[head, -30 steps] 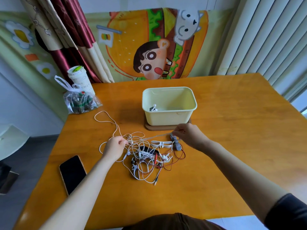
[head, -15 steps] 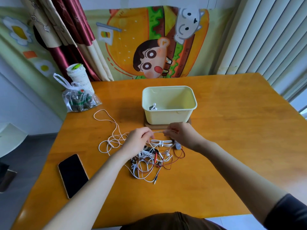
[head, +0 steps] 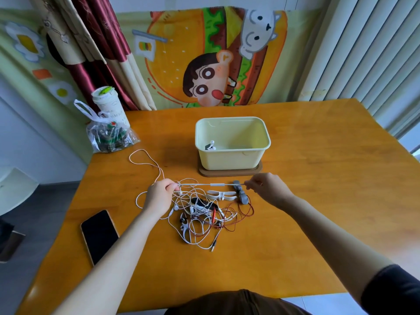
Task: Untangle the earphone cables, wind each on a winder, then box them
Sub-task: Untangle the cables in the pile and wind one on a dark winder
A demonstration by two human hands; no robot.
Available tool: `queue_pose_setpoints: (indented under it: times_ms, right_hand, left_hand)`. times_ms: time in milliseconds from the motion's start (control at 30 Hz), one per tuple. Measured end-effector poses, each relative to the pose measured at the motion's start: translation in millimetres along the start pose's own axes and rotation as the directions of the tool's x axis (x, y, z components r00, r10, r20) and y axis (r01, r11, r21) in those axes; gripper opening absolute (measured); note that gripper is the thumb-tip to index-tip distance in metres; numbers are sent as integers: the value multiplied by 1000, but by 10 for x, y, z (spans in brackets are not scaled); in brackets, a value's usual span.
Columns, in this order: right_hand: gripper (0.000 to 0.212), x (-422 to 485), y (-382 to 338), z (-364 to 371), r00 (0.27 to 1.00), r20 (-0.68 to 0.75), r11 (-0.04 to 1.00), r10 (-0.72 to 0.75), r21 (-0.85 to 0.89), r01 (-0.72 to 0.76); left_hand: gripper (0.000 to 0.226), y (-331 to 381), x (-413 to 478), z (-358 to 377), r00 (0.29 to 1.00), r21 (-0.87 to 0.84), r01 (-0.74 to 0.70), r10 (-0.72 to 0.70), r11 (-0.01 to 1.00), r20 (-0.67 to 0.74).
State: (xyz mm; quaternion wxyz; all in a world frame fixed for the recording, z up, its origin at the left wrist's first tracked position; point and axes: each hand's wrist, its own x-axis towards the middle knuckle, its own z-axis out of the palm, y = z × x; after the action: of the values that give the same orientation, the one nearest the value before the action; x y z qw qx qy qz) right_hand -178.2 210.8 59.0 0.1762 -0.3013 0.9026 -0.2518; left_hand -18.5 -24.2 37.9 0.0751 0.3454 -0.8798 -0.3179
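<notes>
Head view: the left hand [head: 159, 197] and the right hand [head: 267, 189] each pinch the same white cable [head: 200, 184] between thumb and fingertips. The stretch between the two pinches is taut and straight, its long axis running side to side. The tangle [head: 204, 220] of white, red and black leads lies on the near side of that stretch, closer to the left pinch, and strands seem to rise from it into that hand. A white winder [head: 221, 195] and a grey winder [head: 241, 195] lie just nearside of the stretch, towards the right pinch. The box [head: 231, 158] stands beyond the grip with one earphone [head: 210, 145] inside. Freeing the cable likely means drawing it along its own line, away from the tangle, with the left hand feeding.
</notes>
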Motion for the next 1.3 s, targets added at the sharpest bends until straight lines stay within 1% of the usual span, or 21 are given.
queue_pose_setpoints:
  times_ms: [67, 133, 167, 233, 300, 333, 367, 400, 467, 533, 600, 633, 733, 800, 867, 900, 1000, 1067, 1133, 1233, 1300]
  right_hand:
    - [30, -11, 38, 11, 998, -35, 999, 43, -27, -44]
    - [29, -16, 58, 16, 998, -19, 998, 58, -31, -58]
    - [27, -18, 53, 24, 999, 4, 998, 53, -20, -53]
    - [24, -33, 9, 59, 998, 56, 1000, 29, 9, -30]
    - [22, -61, -50, 97, 996, 88, 1000, 5, 30, -8]
    - [21, -78, -82, 108, 995, 97, 1000, -3, 28, 0]
    - [20, -94, -105, 116, 994, 105, 1000, -8, 19, 6]
    - [19, -104, -120, 125, 993, 120, 1000, -9, 6, 9]
    - [18, -135, -173, 130, 985, 170, 1000, -24, -14, 27]
    - [17, -164, -239, 145, 978, 203, 999, -53, 4, 53]
    - [16, -188, -303, 147, 975, 202, 995, -94, 34, 89]
    - [15, -188, -322, 141, 975, 196, 994, -107, 43, 101]
    - [23, -164, -311, 98, 983, 148, 992, -105, 91, 92]
    - [28, -131, -269, 57, 983, 173, 985, -66, 171, 36]
    - [21, -72, -187, 48, 976, 215, 972, -38, 233, -13]
    - [15, -23, -123, 66, 979, 204, 965, -22, 259, -32]
    - [13, 134, 66, 174, 992, 93, 928, 85, 356, -113]
    - [11, 242, 190, 297, 988, 31, 950, 154, 269, -156]
    - [26, 321, 305, 432, 981, 19, 970, 193, 146, -194]
    - [37, 386, 398, 596, 978, 125, 986, 168, -35, -165]
    - [41, 427, 419, 701, 965, 213, 986, 153, -97, -135]
  left_hand:
    - [25, -117, 14, 45, 998, 62, 32, -36, 998, 57]
    - [23, -242, -1, 88, 977, 155, 80, -108, 985, 182]
    - [22, -300, -12, 126, 950, 221, 94, -154, 971, 270]
    - [18, -338, -83, 220, 858, 387, 90, -269, 918, 437]
    - [25, -304, -175, 309, 786, 517, 33, -343, 855, 515]
    - [27, -244, -219, 331, 782, 534, 1, -334, 846, 527]
    - [28, -167, -247, 357, 810, 509, -40, -270, 860, 520]
    - [30, -63, -271, 372, 850, 426, -72, -168, 902, 500]
    - [35, 201, -332, 405, 897, 102, -99, 44, 990, 439]
    - [39, 514, -422, 431, 860, -201, -82, 171, 976, 481]
    - [36, 736, -504, 489, 798, -360, -24, 234, 933, 555]
    - [32, 792, -530, 513, 785, -408, 17, 240, 913, 571]
    - [19, 804, -534, 559, 796, -457, 92, 210, 885, 567]
    - [22, 740, -522, 567, 816, -431, 89, 183, 898, 548]
    - [25, 671, -496, 564, 821, -414, 100, 160, 905, 548]
    - [26, 633, -479, 571, 821, -413, 114, 148, 904, 551]
    - [27, 541, -439, 570, 850, -407, 162, 83, 899, 521]
    - [27, 483, -396, 576, 879, -413, 225, -1, 883, 477]
    - [28, 424, -360, 582, 898, -425, 265, -61, 865, 435]
    - [27, 350, -312, 581, 911, -425, 295, -118, 856, 395]
    - [26, 314, -286, 573, 911, -429, 321, -152, 844, 382]
